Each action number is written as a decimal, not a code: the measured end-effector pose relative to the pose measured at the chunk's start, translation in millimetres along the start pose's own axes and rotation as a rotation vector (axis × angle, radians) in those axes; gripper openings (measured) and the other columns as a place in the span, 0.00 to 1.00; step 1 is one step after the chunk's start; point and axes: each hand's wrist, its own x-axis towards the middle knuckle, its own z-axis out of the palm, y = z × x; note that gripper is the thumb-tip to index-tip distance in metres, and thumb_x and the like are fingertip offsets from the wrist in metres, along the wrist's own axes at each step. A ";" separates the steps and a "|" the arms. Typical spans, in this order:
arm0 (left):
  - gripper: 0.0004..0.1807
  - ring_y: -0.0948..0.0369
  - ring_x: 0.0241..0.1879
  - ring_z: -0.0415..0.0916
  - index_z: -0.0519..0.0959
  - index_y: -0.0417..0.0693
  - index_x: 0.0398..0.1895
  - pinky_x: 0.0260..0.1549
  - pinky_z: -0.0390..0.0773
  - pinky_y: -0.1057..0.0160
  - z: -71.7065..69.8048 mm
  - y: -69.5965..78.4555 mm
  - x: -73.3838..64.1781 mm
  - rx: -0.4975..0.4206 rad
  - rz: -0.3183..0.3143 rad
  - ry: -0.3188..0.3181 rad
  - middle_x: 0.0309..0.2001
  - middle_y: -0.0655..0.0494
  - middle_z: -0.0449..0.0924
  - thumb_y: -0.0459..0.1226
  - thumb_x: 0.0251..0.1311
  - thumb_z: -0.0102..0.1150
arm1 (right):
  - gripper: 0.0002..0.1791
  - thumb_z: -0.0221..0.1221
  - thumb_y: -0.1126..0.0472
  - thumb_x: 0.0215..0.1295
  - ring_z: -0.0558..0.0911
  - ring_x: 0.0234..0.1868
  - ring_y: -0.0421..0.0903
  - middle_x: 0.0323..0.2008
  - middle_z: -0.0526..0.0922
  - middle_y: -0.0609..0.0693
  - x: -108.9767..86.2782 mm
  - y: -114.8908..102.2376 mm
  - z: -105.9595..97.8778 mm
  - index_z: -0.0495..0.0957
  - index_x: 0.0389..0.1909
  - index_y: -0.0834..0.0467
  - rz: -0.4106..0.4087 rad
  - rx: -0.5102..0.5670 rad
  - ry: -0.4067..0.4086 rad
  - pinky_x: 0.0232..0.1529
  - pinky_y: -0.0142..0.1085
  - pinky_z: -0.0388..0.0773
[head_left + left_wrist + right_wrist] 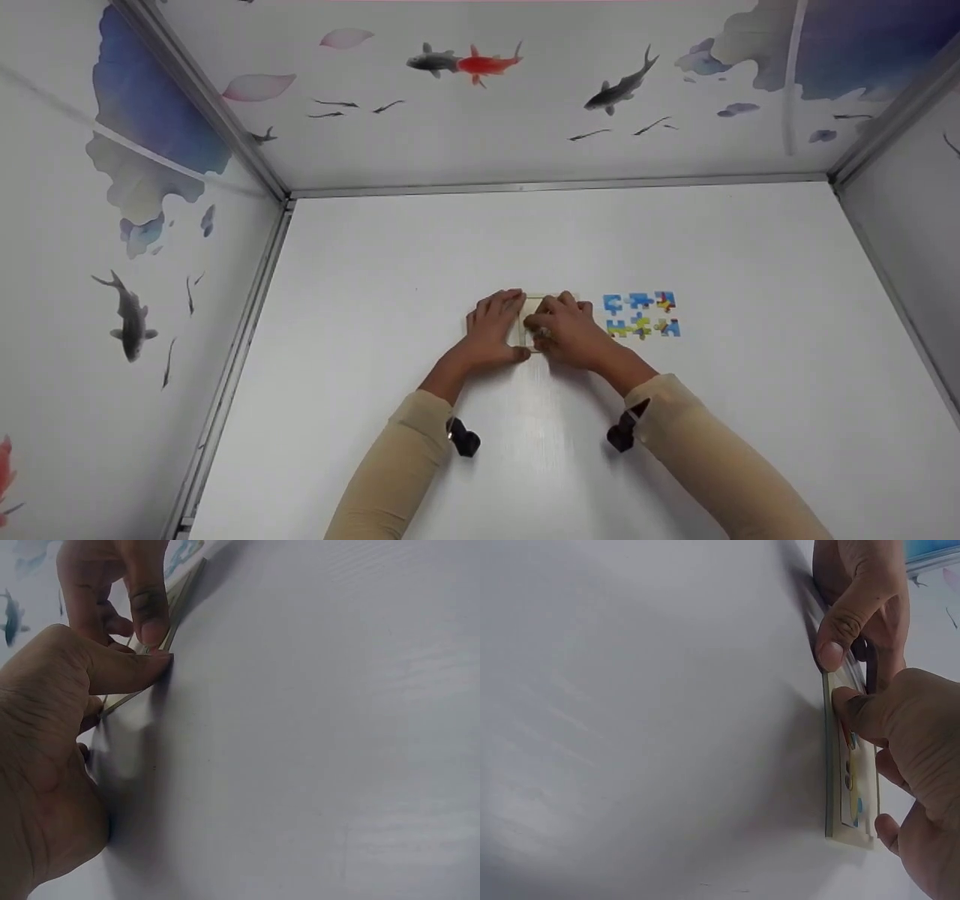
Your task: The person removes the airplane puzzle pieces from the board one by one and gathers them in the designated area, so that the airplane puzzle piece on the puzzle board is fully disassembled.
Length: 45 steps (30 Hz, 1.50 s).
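Observation:
A shallow pale wooden puzzle tray (849, 834) lies on the white table under both hands. My left hand (493, 330) grips its left part, thumb at the near edge and fingers at the far side. Over the tray's middle, my right hand (574, 330) has its thumb and index finger bent down together inside the rim, pinching a small puzzle piece that the fingers mostly hide. In the right wrist view, yellow and blue printed pieces (855, 784) lie inside the tray beside the right thumb. The right hand covers much of the tray in the head view.
Several loose jigsaw pieces (640, 325), blue, yellow and red, lie in two rows just right of the tray. White panels (480, 135) with painted fish and metal-edged frames enclose the table (375, 262) at the back and sides.

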 end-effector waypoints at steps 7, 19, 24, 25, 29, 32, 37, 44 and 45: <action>0.54 0.40 0.87 0.45 0.55 0.47 0.91 0.81 0.51 0.31 1.7 -0.2 1.0 0.003 -0.016 0.000 0.89 0.50 0.51 0.52 0.63 0.66 | 0.13 0.70 0.59 0.75 0.72 0.55 0.56 0.53 0.80 0.55 3.8 -1.8 0.0 0.89 0.58 0.52 0.038 -0.009 -0.019 0.54 0.64 0.67; 0.52 0.42 0.88 0.44 0.56 0.49 0.91 0.82 0.48 0.32 0.5 2.1 1.7 -0.029 -0.029 0.007 0.89 0.53 0.50 0.48 0.66 0.67 | 0.11 0.69 0.65 0.74 0.71 0.57 0.55 0.55 0.79 0.52 7.5 -1.2 3.1 0.85 0.54 0.51 0.043 0.031 -0.025 0.53 0.60 0.67; 0.52 0.43 0.88 0.44 0.56 0.50 0.91 0.82 0.49 0.33 0.6 4.0 0.1 -0.016 -0.037 0.008 0.90 0.53 0.50 0.48 0.66 0.68 | 0.13 0.67 0.69 0.74 0.70 0.55 0.53 0.53 0.78 0.53 6.6 -2.8 5.4 0.85 0.53 0.50 0.033 0.058 -0.029 0.53 0.57 0.65; 0.52 0.43 0.88 0.44 0.56 0.50 0.91 0.82 0.49 0.33 0.6 4.1 0.1 -0.014 -0.039 0.009 0.90 0.53 0.51 0.48 0.66 0.68 | 0.13 0.66 0.69 0.74 0.70 0.54 0.53 0.53 0.77 0.53 6.4 -3.4 5.5 0.85 0.53 0.50 0.032 0.056 -0.026 0.52 0.56 0.65; 0.53 0.43 0.88 0.44 0.56 0.50 0.91 0.82 0.49 0.33 0.1 3.9 0.3 -0.013 -0.044 0.010 0.90 0.53 0.51 0.48 0.65 0.68 | 0.14 0.67 0.70 0.73 0.74 0.53 0.54 0.52 0.76 0.53 6.5 -6.2 4.9 0.84 0.53 0.51 0.019 0.050 -0.017 0.53 0.56 0.72; 0.53 0.43 0.89 0.43 0.55 0.50 0.91 0.82 0.49 0.33 0.1 3.1 0.3 -0.013 -0.043 0.008 0.90 0.53 0.50 0.48 0.65 0.68 | 0.14 0.68 0.70 0.73 0.77 0.51 0.53 0.51 0.76 0.53 6.7 -7.4 5.4 0.84 0.54 0.52 0.017 0.038 -0.015 0.53 0.53 0.77; 0.53 0.43 0.88 0.44 0.55 0.50 0.91 0.82 0.50 0.33 0.2 1.8 1.1 -0.005 -0.037 0.009 0.90 0.52 0.50 0.49 0.65 0.69 | 0.12 0.67 0.68 0.75 0.77 0.50 0.53 0.51 0.77 0.53 7.3 -7.1 6.2 0.84 0.53 0.52 0.024 0.029 -0.014 0.54 0.54 0.77; 0.53 0.43 0.88 0.44 0.55 0.50 0.91 0.82 0.49 0.34 -0.1 2.3 0.7 -0.006 -0.040 0.012 0.90 0.53 0.50 0.50 0.66 0.68 | 0.13 0.68 0.69 0.74 0.78 0.51 0.52 0.52 0.76 0.54 6.2 -4.4 8.1 0.84 0.54 0.53 -0.014 0.082 0.001 0.56 0.51 0.79; 0.53 0.43 0.88 0.44 0.55 0.50 0.91 0.82 0.49 0.34 0.0 2.7 0.1 -0.017 -0.040 0.012 0.90 0.53 0.50 0.49 0.66 0.68 | 0.13 0.68 0.70 0.74 0.78 0.51 0.52 0.52 0.76 0.54 5.8 -4.4 7.8 0.84 0.55 0.54 -0.023 0.083 0.006 0.56 0.51 0.80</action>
